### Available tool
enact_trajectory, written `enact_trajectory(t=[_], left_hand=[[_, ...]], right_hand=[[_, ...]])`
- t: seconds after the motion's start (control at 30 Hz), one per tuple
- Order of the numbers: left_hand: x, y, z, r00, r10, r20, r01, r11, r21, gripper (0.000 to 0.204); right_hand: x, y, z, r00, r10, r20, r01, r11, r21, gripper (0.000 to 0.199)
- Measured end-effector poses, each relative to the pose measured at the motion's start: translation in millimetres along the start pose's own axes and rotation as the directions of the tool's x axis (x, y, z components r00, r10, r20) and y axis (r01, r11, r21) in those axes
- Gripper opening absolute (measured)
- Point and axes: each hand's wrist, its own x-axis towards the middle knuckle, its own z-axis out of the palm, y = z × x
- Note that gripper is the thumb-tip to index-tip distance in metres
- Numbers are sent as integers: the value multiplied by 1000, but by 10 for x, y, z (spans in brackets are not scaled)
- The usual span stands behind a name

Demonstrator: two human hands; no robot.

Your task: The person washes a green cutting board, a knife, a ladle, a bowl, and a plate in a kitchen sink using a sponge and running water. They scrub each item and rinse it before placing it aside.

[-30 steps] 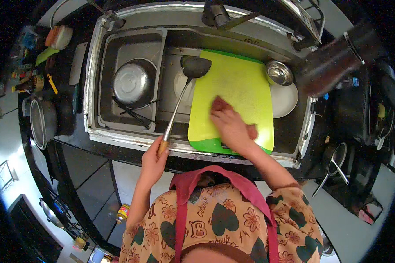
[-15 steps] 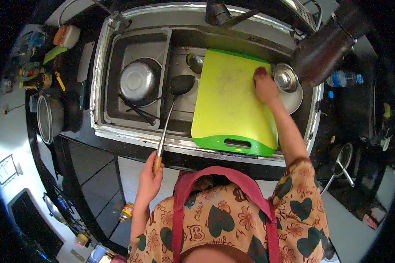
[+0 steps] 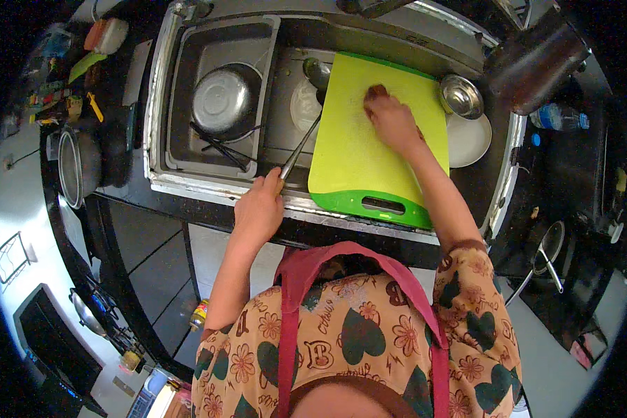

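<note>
In my left hand (image 3: 259,207) is the handle of a long metal-shafted spatula (image 3: 301,148), slanting up to the right. Its dark head is mostly out of sight behind the cutting board's left edge. A yellow-green cutting board (image 3: 355,157) with a darker green, slotted handle end lies over the sink. On its upper middle rests my right hand (image 3: 392,124), fingers curled down around something small and dark reddish that I cannot make out. Right of the board are a steel bowl (image 3: 461,97) and a white plate (image 3: 469,141), partly covered by it.
In the left basin sits an upturned metal pot (image 3: 223,102) with dark utensils (image 3: 224,150) against it. A ladle (image 3: 317,72) and a pale dish (image 3: 304,104) lie left of the board. A faucet (image 3: 376,7) rises behind; a dark pitcher (image 3: 533,66) and water bottle (image 3: 561,117) stand right.
My right hand has slid left across the board from its right edge. My left hand has moved up and right, bringing the spatula's head behind the board. The whole view has shifted slightly.
</note>
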Motion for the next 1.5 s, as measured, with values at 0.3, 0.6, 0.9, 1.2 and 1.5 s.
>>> enact_trajectory(t=[0.3, 0.6, 0.9, 1.2, 1.5], left_hand=[[32, -24, 98, 994, 64, -84, -63, 998, 15, 44], [-14, 70, -48, 993, 66, -99, -61, 996, 60, 40], [810, 822, -702, 757, 454, -471, -506, 862, 18, 45], [2456, 2078, -766, 420, 660, -623, -691, 677, 252, 55], [2147, 1790, -528, 575, 638, -513, -736, 677, 16, 66]], right_hand=[[-945, -1091, -592, 864, -502, -40, 455, 744, 489, 16], [-349, 416, 42, 975, -1, -220, 0, 1000, -7, 19], [-1597, -681, -633, 969, -176, -171, 220, 931, 293, 20], [-1110, 14, -458, 969, 86, -232, -64, 993, 102, 18], [-1432, 172, -622, 899, 361, -248, -222, 863, 453, 19]])
